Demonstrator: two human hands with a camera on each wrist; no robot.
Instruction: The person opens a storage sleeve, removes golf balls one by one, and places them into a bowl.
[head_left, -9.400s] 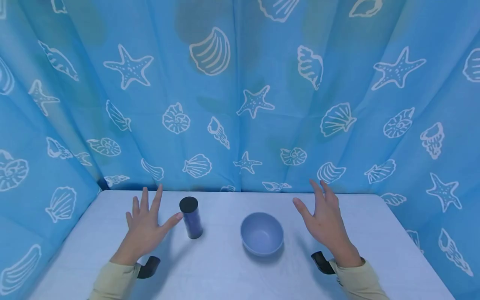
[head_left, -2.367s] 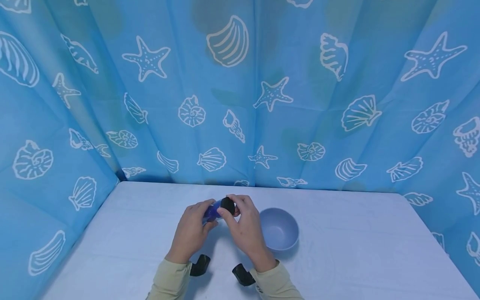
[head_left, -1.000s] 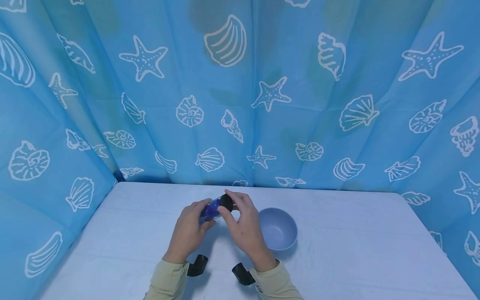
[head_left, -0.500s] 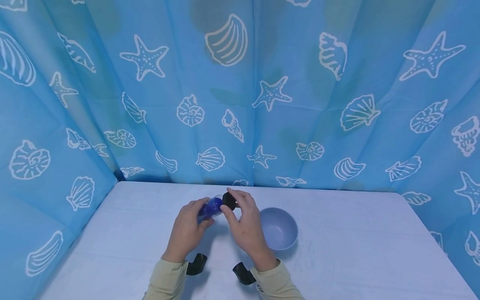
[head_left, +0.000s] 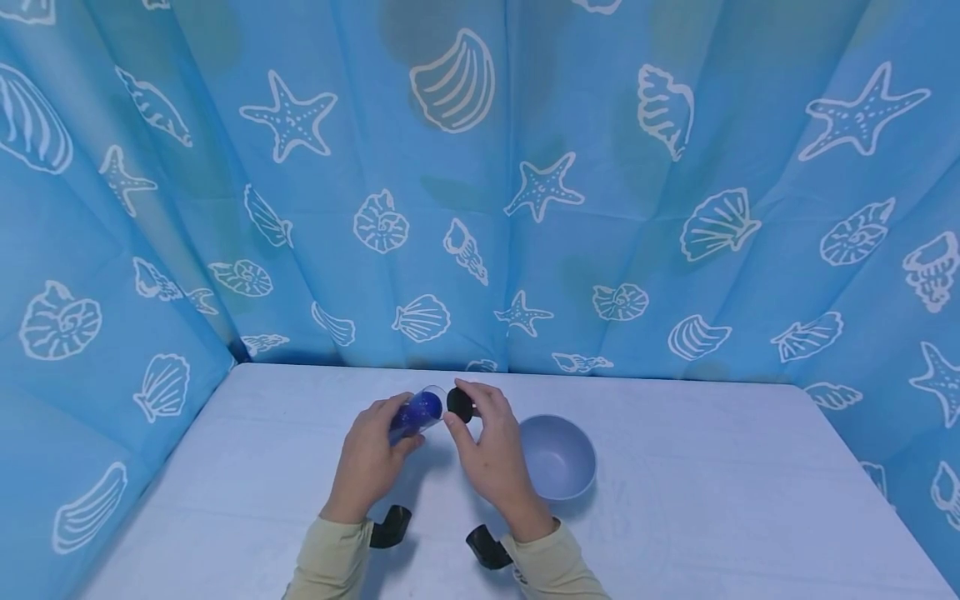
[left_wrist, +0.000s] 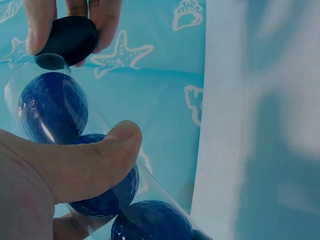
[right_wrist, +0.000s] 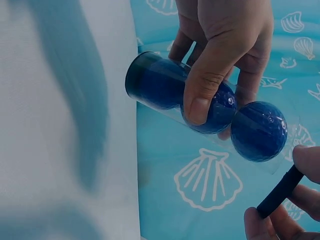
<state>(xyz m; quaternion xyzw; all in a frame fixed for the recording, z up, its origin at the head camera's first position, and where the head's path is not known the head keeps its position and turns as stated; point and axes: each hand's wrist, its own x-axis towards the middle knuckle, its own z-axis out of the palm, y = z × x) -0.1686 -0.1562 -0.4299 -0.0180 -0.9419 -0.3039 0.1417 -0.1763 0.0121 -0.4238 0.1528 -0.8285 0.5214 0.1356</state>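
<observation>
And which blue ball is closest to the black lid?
The ball at the open mouth of the tube; the middle ball and bottom ball sit deeper.

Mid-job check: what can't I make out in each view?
Head: lower end of tube, hidden by left hand.
Head: left edge of bowl, partly behind right hand.
Left wrist: third ball down, cut off by bottom edge.
Right wrist: middle ball, partly covered by left hand.

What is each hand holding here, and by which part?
The left hand grips the clear tube of blue balls around its middle; the right hand pinches the black cap by its edge.
</observation>
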